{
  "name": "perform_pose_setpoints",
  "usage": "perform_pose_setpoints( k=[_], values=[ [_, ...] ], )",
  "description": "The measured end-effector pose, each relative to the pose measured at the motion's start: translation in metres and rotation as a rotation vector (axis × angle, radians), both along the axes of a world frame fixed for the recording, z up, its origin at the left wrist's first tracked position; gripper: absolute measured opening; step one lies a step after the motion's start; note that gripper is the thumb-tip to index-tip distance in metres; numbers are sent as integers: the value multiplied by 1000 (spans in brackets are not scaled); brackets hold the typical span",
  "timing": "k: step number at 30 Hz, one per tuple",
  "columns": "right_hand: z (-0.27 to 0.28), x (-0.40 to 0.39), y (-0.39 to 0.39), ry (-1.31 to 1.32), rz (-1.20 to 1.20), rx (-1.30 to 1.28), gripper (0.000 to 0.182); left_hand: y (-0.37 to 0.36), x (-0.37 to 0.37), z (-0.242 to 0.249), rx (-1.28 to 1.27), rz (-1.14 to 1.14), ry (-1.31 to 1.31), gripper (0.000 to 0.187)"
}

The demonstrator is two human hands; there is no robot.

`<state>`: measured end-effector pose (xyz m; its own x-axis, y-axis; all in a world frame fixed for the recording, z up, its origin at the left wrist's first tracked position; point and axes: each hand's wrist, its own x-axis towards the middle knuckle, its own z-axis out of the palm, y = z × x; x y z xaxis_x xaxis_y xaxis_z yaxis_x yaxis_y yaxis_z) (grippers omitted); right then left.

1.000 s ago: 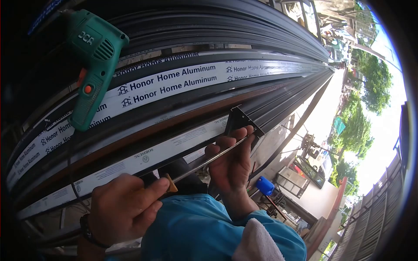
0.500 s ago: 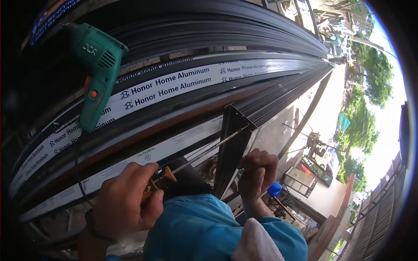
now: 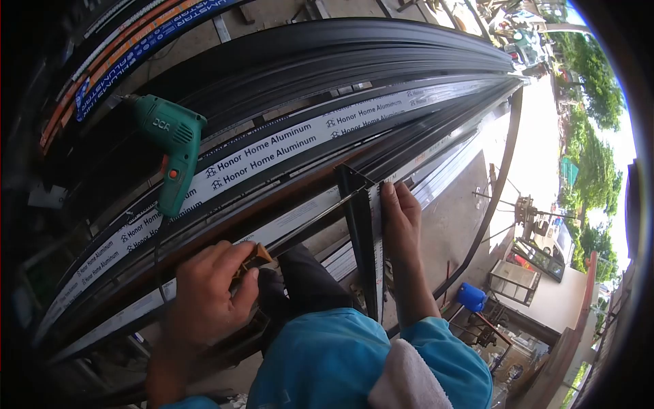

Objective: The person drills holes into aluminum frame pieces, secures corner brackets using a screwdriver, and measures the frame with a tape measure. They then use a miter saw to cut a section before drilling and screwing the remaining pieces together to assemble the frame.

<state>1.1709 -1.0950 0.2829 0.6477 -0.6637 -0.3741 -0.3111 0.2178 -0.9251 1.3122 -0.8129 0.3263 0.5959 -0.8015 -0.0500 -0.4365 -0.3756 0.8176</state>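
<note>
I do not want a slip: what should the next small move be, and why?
I'd probably check that the tip of the screwdriver sits firmly before turning. The left hand grips its handle, its shaft reaches the end of the black metal profile, and the right hand touches that profile; the tip's seating is too small to judge.

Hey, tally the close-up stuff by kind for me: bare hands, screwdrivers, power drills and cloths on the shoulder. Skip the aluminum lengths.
Hands: 2 (left hand, right hand)
Screwdriver: 1, in the left hand
Power drill: 1, green
Pale cloth: 1
Total: 5
</note>
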Motion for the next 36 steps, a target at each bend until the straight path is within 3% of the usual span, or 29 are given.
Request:
perform_pose_setpoints(
  k=[2,5,6,9,12,13,16,19,20,23,24,27,28,31,35,36],
  values=[
    [-7,-13,-15,-3,47,65,24,0,0,1,-30,53,119,28],
    [12,-19,-39,97,266,-862,27,2,3,0,-38,50,214,31],
    [24,-15,-46,72,248,-1059,40,1,3,2,-31,51,223,31],
    [57,11,-67,-38,760,-1455,46,2,6,6,-17,20,278,32],
    [52,29,-84,-217,1063,-1419,44,7,8,0,-60,9,429,34],
    [49,30,-86,-229,1056,-1422,42,8,8,-4,-81,18,493,36],
    [43,30,-89,-263,1042,-1443,36,6,-1,-10,-50,-58,-246,44],
    [43,29,-92,-225,1088,-1457,40,0,-8,-9,-45,-5,-224,48],
    [43,30,-92,-242,1094,-1464,40,3,-3,-7,-57,-79,-34,52],
    [38,30,-96,-292,1096,-1454,41,12,-2,-7,-129,173,1130,57],
    [38,29,-96,-293,1109,-1465,40,15,5,-5,-35,197,1198,55],
    [41,31,-97,-287,1136,-1497,38,8,-8,-17,-136,-86,-207,52],
    [42,31,-97,-278,1147,-1495,37,11,-11,-16,-64,-135,-475,51],
    [43,34,-100,-280,1158,-1489,36,7,-14,-12,-258,24,5,47],
    [46,35,-98,-269,1187,-1480,36,23,2,-26,-193,128,1321,42],
    [46,36,-98,-268,1185,-1490,36,21,1,-25,-164,89,1154,40]
  ],
)
